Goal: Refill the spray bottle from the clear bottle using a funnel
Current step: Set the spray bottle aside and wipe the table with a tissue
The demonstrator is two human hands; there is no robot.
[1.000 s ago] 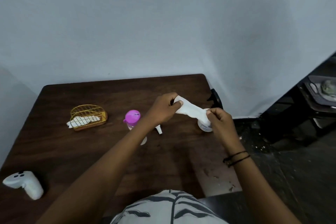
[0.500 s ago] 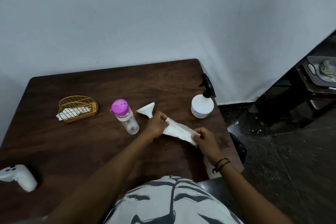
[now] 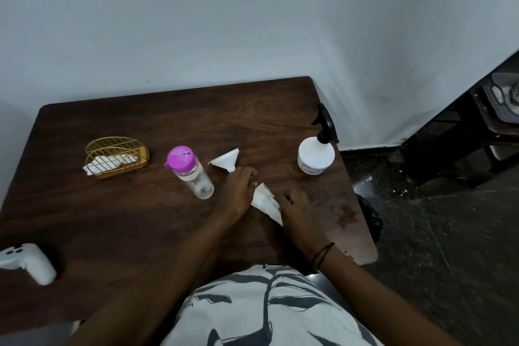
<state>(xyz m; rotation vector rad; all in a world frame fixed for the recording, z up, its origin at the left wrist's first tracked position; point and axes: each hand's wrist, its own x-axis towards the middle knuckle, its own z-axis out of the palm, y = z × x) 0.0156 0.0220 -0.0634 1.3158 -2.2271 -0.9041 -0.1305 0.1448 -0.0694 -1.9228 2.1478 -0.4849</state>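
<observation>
A white spray bottle (image 3: 316, 156) with a black trigger head stands near the table's right edge. The clear bottle (image 3: 193, 175) with a pink cap stands left of centre. Between them a white funnel (image 3: 226, 160) lies on its side. A white paper tissue (image 3: 265, 202) lies on the table in front of the funnel. My left hand (image 3: 238, 188) rests at the tissue's left end, fingers stretched flat. My right hand (image 3: 295, 205) covers the tissue's right end and presses it down.
The dark wooden table (image 3: 140, 219) stands against a grey wall. A gold wire holder (image 3: 116, 156) with white napkins is at the left. A white controller (image 3: 28, 261) lies at the near left edge. A dark chair (image 3: 500, 121) stands on the floor at the far right.
Both hands came down from mid-air with the tissue stretched between them and laid it flat on the table. The funnel and spray bottle came into plain view.
</observation>
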